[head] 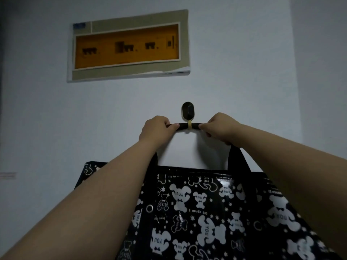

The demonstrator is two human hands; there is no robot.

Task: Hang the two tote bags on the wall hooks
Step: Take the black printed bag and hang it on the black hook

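Observation:
A glossy black tote bag [202,212] with white bear prints hangs in front of me, low in the view. Its black handle [187,126] runs level across the light prong of a dark oval wall hook [188,109]. My left hand [155,130] pinches the handle just left of the hook. My right hand [221,128] pinches it just right of the hook. Whether the handle rests on the prong or lies in front of it is unclear. Only one bag and one hook are in view.
A framed electrical panel [129,45] with an orange window is set in the white wall [253,72] above and left of the hook. A darker wall edge [323,72] runs down the right side.

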